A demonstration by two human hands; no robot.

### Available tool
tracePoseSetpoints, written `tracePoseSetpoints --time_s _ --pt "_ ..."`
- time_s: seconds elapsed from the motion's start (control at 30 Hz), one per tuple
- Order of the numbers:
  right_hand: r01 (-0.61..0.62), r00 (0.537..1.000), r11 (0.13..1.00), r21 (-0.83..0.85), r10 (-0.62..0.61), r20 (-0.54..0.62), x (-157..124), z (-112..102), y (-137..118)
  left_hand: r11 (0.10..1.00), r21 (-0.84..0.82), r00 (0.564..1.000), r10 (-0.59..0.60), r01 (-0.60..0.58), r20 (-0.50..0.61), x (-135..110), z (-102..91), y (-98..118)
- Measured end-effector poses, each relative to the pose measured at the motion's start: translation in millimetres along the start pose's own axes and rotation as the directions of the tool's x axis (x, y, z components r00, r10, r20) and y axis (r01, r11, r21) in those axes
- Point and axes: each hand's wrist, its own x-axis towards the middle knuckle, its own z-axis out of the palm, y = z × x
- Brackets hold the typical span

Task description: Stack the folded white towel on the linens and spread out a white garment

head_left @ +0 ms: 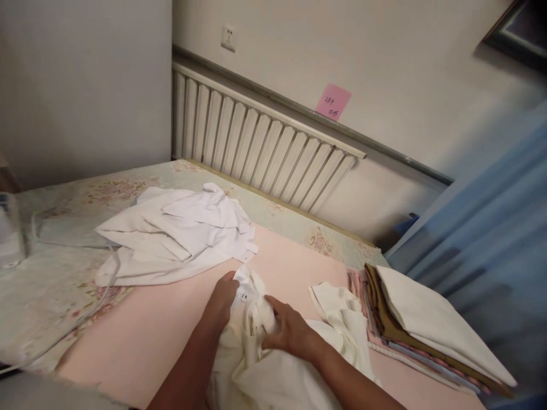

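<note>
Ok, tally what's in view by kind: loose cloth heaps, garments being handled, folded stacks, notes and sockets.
Loose white cloth heap: 1
Cream garment, gripped by the left hand and right hand: 1
Stack of folded fabrics: 1
Pink sticky note: 1
Wall socket: 1
Total: 5

A white slatted radiator [260, 142] runs along the pale wall [384, 68], with a socket [228, 38] above its left end, a pink note [333, 101] above its right, a blue curtain [482, 228] further right and a flowered tabletop [55, 273] in front of it.
</note>
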Motion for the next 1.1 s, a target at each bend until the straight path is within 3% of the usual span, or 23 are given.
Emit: tracePoseSetpoints --time_s 0.1,0.23,0.33,0.5,0.63,0.7,0.8,0.9,0.97,1.1 --pt "0.046 0.998 0.998 -0.049 -0.045 0.035 -20.5 13.8 -10.1 1.000 0.003 1.000 0.015 -0.015 0.015 -1.3 1.4 -0.3" --pt "0.127 0.987 0.979 -0.157 -0.109 0.118 -39.5 52.6 -16.4 0.999 0.007 0.999 0.036 -0.037 0.015 -3.6 3.7 0.1" --pt "0.126 0.991 0.953 -0.275 -0.107 0.085 -44.2 78.1 -20.2 0.999 0.020 0.999 0.050 -0.050 0.018 -6.8 4.9 2.2" --pt "-0.014 1.000 0.929 -0.370 0.015 0.000 -37.3 83.2 -23.7 0.999 0.037 0.996 -0.007 0.003 0.093 -14.9 9.5 9.5" --pt "-0.022 1.000 0.899 -0.437 0.018 -0.014 -29.1 83.3 -18.4 0.996 0.071 0.978 -0.062 0.049 0.198 -24.4 14.8 18.0" --pt "-0.027 0.996 0.919 -0.393 -0.010 -0.091 -26.4 84.3 -15.2 0.994 0.092 0.964 -0.081 0.059 0.253 -28.1 15.9 21.5" --pt "-0.046 0.974 0.981 -0.189 0.003 -0.226 -22.4 79.7 -9.5 0.996 0.078 0.963 -0.060 0.041 0.262 -27.3 14.0 23.1" --pt "-0.044 0.925 0.996 0.073 0.068 -0.375 -16.8 67.0 0.0 0.999 -0.043 0.987 0.018 -0.012 0.157 -17.6 8.8 19.3" --pt "-0.051 0.864 0.982 0.182 0.135 -0.485 -12.5 57.3 7.1 0.991 -0.132 0.998 0.040 -0.033 0.054 -9.8 5.2 15.1" --pt "-0.061 0.766 0.955 0.289 0.230 -0.600 -4.1 42.5 15.4 0.990 -0.140 0.998 -0.032 0.024 -0.057 -2.2 2.4 7.9"
